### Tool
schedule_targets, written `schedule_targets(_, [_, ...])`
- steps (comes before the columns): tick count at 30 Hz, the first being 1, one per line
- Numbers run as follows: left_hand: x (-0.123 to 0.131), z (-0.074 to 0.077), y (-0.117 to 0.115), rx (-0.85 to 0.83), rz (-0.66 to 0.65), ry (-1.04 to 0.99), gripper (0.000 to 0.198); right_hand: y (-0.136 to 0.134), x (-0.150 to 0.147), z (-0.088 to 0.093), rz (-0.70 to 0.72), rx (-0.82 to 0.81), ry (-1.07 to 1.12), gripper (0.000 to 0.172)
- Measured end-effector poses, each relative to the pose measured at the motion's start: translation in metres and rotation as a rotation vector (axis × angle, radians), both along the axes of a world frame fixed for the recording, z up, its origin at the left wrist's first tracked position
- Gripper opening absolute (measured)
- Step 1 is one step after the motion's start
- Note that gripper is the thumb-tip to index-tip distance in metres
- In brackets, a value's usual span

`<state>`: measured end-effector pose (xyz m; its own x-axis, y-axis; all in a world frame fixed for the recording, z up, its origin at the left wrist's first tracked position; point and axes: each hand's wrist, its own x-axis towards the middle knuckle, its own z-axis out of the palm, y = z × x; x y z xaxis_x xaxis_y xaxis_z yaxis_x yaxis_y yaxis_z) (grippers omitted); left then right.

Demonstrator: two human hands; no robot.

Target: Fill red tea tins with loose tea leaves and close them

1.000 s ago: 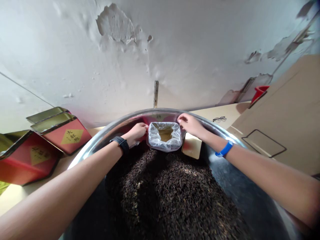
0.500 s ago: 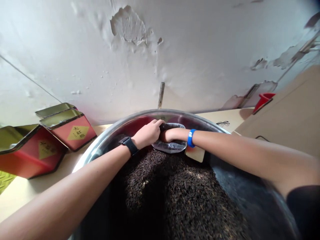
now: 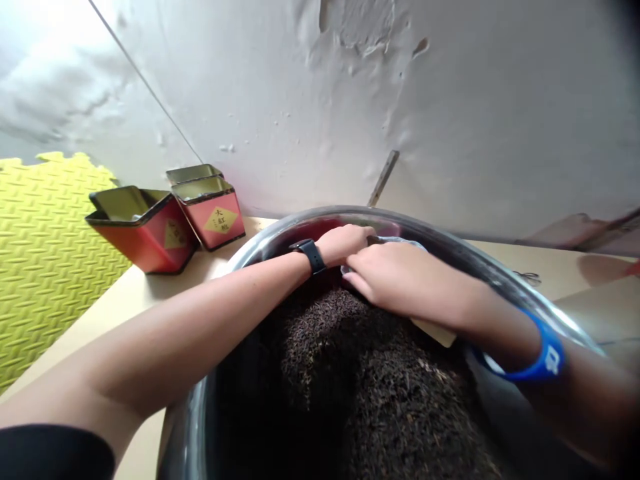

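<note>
— The basin and tea leaves?
— Unchanged; view has swung left.
— Hands?
— The right hand, earlier inside the plastic bag at the basin's far wall, now lies flat over it, fingers outstretched; the left hand curls at the bag's rim; whether it pinches, cannot tell.

I've got tea leaves heaped in the basin on the table, tins to its left, wall behind.
</note>
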<state>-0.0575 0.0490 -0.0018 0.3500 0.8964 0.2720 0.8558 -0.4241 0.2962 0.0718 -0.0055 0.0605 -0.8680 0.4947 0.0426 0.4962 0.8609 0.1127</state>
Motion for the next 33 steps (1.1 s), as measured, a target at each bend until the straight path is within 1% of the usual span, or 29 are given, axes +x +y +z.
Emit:
schedule_targets(1, [0.0, 0.0, 0.001, -0.011, 0.003, -0.008, 0.03, -0.012, -0.004, -0.005, 0.112, -0.036, 0.022, 0.027])
schedule_targets(2, [-0.001, -0.001, 0.001, -0.018, 0.003, -0.016, 0.032, -0.022, -0.01, -0.014, 0.231, -0.098, 0.048, 0.028])
schedule_targets(3, [-0.001, -0.001, 0.001, -0.021, 0.001, -0.023, 0.033, -0.03, -0.016, -0.028, 0.359, -0.179, 0.048, 0.028])
schedule_targets(4, [-0.002, -0.001, 0.0, -0.02, -0.007, -0.028, 0.033, -0.034, -0.022, -0.046, 0.457, -0.215, 0.047, 0.03])
schedule_targets(5, [-0.002, 0.0, 0.0, -0.026, -0.021, -0.03, 0.033, -0.034, -0.028, -0.066, 0.505, -0.209, 0.064, 0.034])
schedule_targets(6, [-0.003, 0.0, -0.001, -0.039, -0.034, -0.027, 0.032, -0.032, -0.033, -0.088, 0.527, -0.213, 0.092, 0.037])
schedule_targets(7, [-0.003, 0.0, -0.001, -0.047, -0.048, -0.027, 0.031, -0.027, -0.038, -0.108, 0.52, -0.252, 0.122, 0.036])
schedule_targets(8, [-0.004, 0.0, -0.001, -0.051, -0.063, -0.029, 0.031, -0.021, -0.041, -0.127, 0.467, -0.313, 0.164, 0.036])
schedule_targets(9, [-0.004, 0.0, 0.0, -0.051, -0.077, -0.031, 0.032, -0.015, -0.044, -0.143, 0.458, -0.386, 0.19, 0.036])
schedule_targets(10, [-0.005, 0.0, 0.001, -0.047, -0.089, -0.03, 0.032, -0.009, -0.047, -0.154, 0.424, -0.434, 0.238, 0.032])
schedule_targets(11, [-0.006, -0.001, 0.002, -0.037, -0.1, -0.029, 0.032, -0.005, -0.049, -0.162, 0.406, -0.476, 0.276, 0.029])
schedule_targets(13, [-0.009, -0.001, 0.005, -0.026, -0.131, -0.023, 0.033, 0.002, -0.051, -0.168, 0.398, -0.513, 0.337, 0.026])
schedule_targets(17, [-0.014, 0.002, 0.007, -0.056, -0.192, -0.02, 0.033, 0.004, -0.054, -0.166, 0.418, -0.524, 0.359, 0.025])
schedule_targets(22, [-0.015, 0.007, 0.005, -0.091, -0.158, -0.04, 0.034, 0.006, -0.054, -0.168, 0.423, -0.547, 0.358, 0.026])
schedule_targets(28, [-0.015, 0.005, 0.009, -0.104, -0.187, -0.049, 0.035, 0.007, -0.054, -0.168, 0.433, -0.559, 0.361, 0.026])
schedule_targets(33, [-0.014, 0.009, 0.005, -0.117, -0.148, -0.047, 0.036, 0.008, -0.055, -0.169, 0.432, -0.561, 0.361, 0.025])
